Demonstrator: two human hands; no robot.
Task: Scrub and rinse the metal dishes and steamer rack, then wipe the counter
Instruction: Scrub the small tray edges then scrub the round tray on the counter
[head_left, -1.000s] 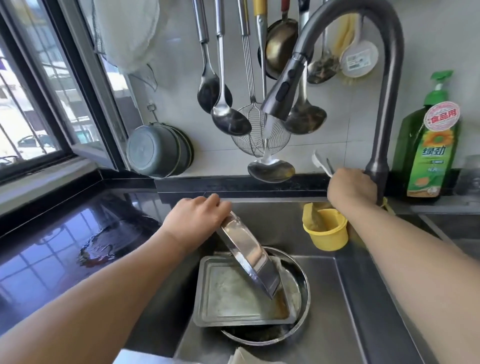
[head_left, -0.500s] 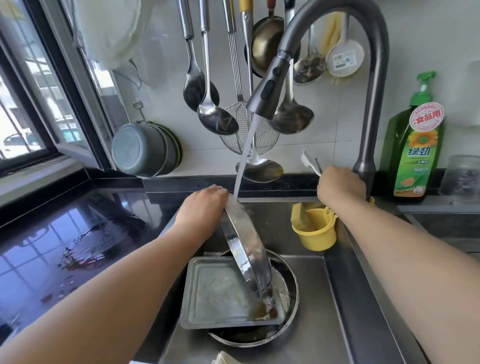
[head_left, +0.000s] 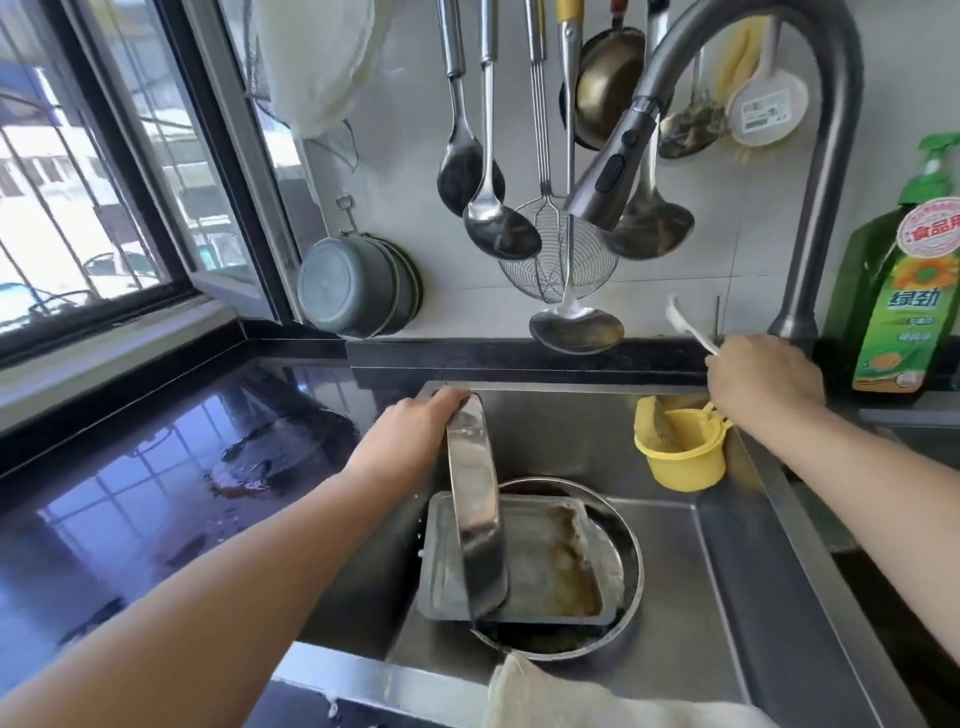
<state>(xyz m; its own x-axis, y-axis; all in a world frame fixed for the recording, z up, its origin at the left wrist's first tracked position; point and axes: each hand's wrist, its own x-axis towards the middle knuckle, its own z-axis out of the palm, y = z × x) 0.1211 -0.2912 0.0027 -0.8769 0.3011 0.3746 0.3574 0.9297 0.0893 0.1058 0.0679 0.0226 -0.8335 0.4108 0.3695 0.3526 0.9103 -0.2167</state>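
Note:
My left hand (head_left: 415, 431) grips the top rim of a metal dish (head_left: 475, 514), which stands almost upright on its edge in the sink. Its lower edge rests in a rectangular metal tray (head_left: 545, 566) holding brownish water. The tray lies across a round metal bowl (head_left: 631, 561). My right hand (head_left: 763, 382) is curled at the base of the faucet (head_left: 810, 218), around a white handle (head_left: 683, 322) that sticks out up and left. The spray head (head_left: 608, 171) points down to the left, and I see no plain stream under it.
A yellow cup (head_left: 680, 462) hangs at the sink's back right corner. Green dish soap (head_left: 904, 296) stands right of the faucet. A pale cloth (head_left: 571, 696) lies over the sink's front edge. The black counter (head_left: 156, 509) on the left is wet, with a puddle. Ladles hang on the wall above.
The dish in my left hand has swung from a slant to nearly upright. The water stream seen half a second ago no longer shows. My right hand stays at the faucet base.

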